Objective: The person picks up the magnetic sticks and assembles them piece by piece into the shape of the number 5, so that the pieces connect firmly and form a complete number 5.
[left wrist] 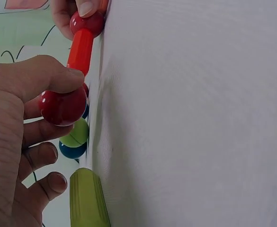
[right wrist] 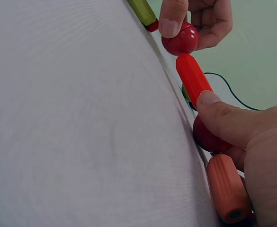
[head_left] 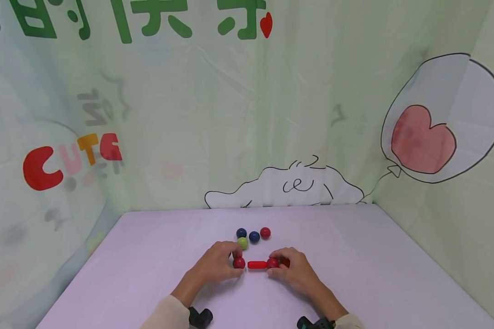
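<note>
My left hand (head_left: 219, 262) pinches a glossy red ball (head_left: 238, 263) between thumb and fingers. Facing it, my right hand (head_left: 295, 269) grips a second red ball (head_left: 273, 262). A bright red ribbed rod (head_left: 257, 265) runs from that second ball towards the first; in the head view a narrow gap separates its free end from the left ball. Low in the right wrist view, an orange ribbed rod (right wrist: 227, 189) lies close to the right-hand ball; whether they join cannot be told. A yellow-green ribbed rod (left wrist: 88, 197) shows below my left fingers.
Beyond the hands, two dark blue balls (head_left: 254, 236), a yellow-green ball (head_left: 242, 243) and another red ball (head_left: 265, 233) sit grouped on the pale lilac tabletop (head_left: 169, 233). Printed curtains (head_left: 304, 100) surround the table at the back and sides.
</note>
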Demonstrator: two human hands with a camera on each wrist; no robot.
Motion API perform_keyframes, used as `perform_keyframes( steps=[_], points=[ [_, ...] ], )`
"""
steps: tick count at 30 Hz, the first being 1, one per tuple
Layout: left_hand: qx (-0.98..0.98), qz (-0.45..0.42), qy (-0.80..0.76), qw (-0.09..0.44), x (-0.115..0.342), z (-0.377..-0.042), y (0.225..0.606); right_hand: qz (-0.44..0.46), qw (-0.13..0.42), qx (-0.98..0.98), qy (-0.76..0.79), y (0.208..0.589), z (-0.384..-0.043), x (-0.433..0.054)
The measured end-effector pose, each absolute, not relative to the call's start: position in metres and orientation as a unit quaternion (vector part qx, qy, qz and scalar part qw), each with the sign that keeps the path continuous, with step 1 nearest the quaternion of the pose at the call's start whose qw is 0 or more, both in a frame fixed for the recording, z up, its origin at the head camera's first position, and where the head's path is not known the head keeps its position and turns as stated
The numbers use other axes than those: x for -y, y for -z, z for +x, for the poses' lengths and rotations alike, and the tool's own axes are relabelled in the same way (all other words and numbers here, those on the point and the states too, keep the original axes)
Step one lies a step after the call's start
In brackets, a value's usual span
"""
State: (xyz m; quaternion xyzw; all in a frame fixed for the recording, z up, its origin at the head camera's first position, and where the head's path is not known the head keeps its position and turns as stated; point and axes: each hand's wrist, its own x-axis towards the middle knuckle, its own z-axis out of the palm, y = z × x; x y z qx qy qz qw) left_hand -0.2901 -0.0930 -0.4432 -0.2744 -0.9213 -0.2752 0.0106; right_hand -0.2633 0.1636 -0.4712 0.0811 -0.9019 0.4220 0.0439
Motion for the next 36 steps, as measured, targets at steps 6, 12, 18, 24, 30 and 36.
perform_keyframes(
  steps=[6, 12, 18, 24, 30, 36],
  points=[
    [0.926, -0.267, 0.269, -0.007, 0.0907, -0.2888, 0.4431, 0.079, 0.047, 0.903, -0.421, 0.4713, -0.2628, -0.1633],
    [0.927, -0.265, 0.265, -0.014, 0.0888, -0.2870, 0.4418, 0.080, 0.049, 0.902, -0.422, 0.4698, -0.2613, -0.1627],
    [0.927, -0.266, 0.265, -0.016, 0.0908, -0.2880, 0.4436, 0.080, 0.047, 0.902, -0.421, 0.4690, -0.2612, -0.1626],
    [0.928, -0.268, 0.259, -0.008, 0.0931, -0.2886, 0.4453, 0.080, 0.050, 0.903, -0.419, 0.4702, -0.2621, -0.1632],
    [0.927, -0.274, 0.256, 0.007, 0.0953, -0.2855, 0.4436, 0.083, 0.049, 0.903, -0.418, 0.4712, -0.2624, -0.1637],
    [0.930, -0.271, 0.249, 0.007, 0.0974, -0.2803, 0.4420, 0.084, 0.049, 0.904, -0.417, 0.4718, -0.2630, -0.1633]
  ],
)
